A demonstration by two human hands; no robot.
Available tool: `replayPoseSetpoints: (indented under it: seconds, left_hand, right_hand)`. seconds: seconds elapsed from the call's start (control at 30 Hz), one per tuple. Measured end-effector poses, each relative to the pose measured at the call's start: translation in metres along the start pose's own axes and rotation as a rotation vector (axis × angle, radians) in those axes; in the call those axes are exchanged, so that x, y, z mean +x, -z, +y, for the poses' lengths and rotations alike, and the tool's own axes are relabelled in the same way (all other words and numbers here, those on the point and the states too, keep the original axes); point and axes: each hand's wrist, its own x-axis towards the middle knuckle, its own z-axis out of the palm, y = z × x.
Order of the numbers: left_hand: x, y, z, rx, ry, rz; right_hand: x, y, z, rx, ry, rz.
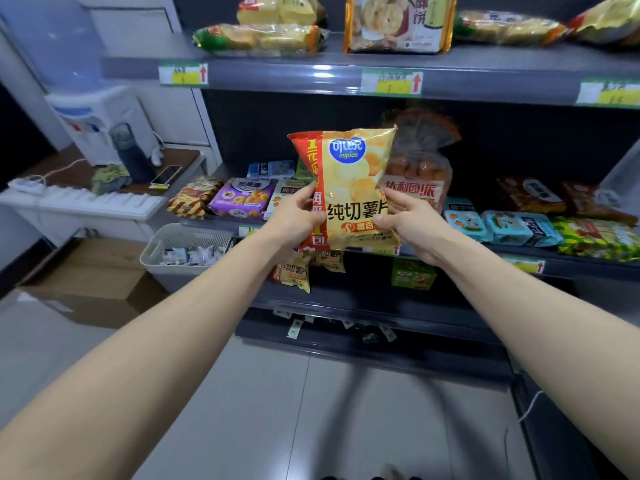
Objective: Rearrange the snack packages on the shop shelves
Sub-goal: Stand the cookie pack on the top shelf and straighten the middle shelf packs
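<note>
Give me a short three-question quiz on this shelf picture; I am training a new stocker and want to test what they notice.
1. True or false: both hands hold the yellow Copico potato chip bag upright in front of the middle shelf.
2. Which pack lies at the left end of the middle shelf, beside the striped snack pack?
A. the purple snack pack
B. a green box
C. a blue biscuit pack
3. Fill in: the left hand grips the bag's ____ strip, while the right hand grips the opposite edge.

Key: 1 true; 2 A; 3 red
</note>
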Motion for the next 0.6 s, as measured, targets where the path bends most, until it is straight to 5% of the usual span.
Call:
replayPoseSetpoints:
  seconds: [0.6]
  left_hand:
    - [0.085, 0.057, 0.000, 0.018, 0.110, 0.210]
  right_hand:
    - [0.134, -0.041, -0.031, -0.135, -0.017, -0.264]
